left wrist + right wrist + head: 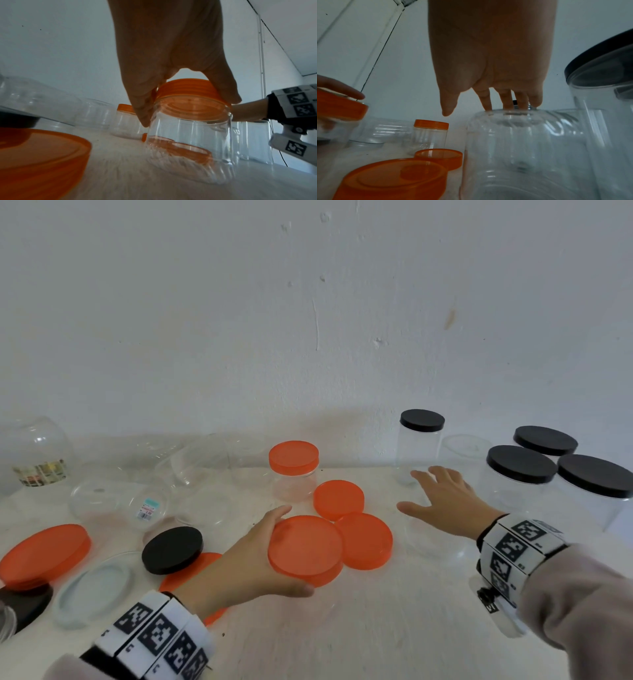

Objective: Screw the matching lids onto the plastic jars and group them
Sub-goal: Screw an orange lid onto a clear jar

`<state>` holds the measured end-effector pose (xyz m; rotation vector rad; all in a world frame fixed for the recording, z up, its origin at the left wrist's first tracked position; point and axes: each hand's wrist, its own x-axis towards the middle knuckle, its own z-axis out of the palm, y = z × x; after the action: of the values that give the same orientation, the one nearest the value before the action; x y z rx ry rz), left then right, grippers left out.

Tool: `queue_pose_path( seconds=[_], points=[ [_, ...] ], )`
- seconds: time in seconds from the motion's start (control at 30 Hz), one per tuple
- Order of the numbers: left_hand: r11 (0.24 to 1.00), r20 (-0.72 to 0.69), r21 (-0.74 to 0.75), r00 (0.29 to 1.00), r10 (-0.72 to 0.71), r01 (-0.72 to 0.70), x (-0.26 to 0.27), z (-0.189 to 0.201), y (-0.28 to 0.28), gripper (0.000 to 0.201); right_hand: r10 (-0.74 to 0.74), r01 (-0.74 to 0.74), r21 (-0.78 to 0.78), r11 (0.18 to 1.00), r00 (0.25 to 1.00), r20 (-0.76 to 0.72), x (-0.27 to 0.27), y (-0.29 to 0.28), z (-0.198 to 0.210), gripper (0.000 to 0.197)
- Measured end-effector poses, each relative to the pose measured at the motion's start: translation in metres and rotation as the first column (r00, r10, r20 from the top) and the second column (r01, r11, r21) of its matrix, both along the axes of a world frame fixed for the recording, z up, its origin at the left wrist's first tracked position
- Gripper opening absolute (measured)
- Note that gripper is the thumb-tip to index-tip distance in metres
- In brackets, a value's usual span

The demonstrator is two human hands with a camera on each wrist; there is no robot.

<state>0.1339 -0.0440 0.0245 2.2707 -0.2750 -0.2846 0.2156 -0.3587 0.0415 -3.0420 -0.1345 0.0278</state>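
My left hand (296, 549) grips a large orange lid (305, 546) from above, thumb on the near edge and fingers on the far edge. In the left wrist view the lid (187, 92) sits on the mouth of a clear plastic jar (188, 136) standing on the table, under my left hand (190, 111). My right hand (421, 491) is open with fingers spread over a lidless clear jar (433, 539). In the right wrist view the fingertips (488, 106) reach the rim of that jar (513, 142); I cannot tell whether they touch it.
Two loose orange lids (338, 499) (364, 541) lie between my hands. A small orange-lidded jar (294, 470) stands behind them. Several black-lidded jars (522, 470) are grouped at right. At left lie lidless clear jars (191, 470), a black lid (172, 549) and an orange lid (44, 554).
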Motion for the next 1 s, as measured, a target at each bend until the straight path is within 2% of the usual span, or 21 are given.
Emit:
queue_pose_path(
  seconds=[0.17,0.27,0.43,0.63,1.0],
  points=[
    [0.997,0.081,-0.065,0.996,-0.028,0.033,0.044,0.017,-0.021,0.109,0.003,-0.005,-0.023,1.000,0.997,-0.076,0.003,-0.005,-0.006,0.082],
    [1.000,0.117,-0.007,0.993,-0.023,0.024,0.079,0.025,-0.042,0.118,0.023,-0.027,-0.044,0.999,0.996,-0.087,0.003,-0.008,-0.008,0.083],
    [0.996,0.223,0.086,0.975,0.002,-0.022,0.139,0.031,-0.084,0.121,0.051,-0.060,-0.075,0.995,0.993,-0.111,0.003,-0.011,-0.008,0.083],
    [0.992,0.327,0.023,0.938,0.111,-0.126,0.187,0.019,-0.120,0.123,0.087,-0.106,-0.094,0.990,0.979,-0.182,0.008,-0.017,-0.003,0.087],
    [0.969,0.301,0.002,0.925,0.233,-0.245,0.219,0.000,-0.140,0.118,0.141,-0.161,-0.077,0.984,0.965,-0.220,0.008,-0.023,0.001,0.090]
  ],
)
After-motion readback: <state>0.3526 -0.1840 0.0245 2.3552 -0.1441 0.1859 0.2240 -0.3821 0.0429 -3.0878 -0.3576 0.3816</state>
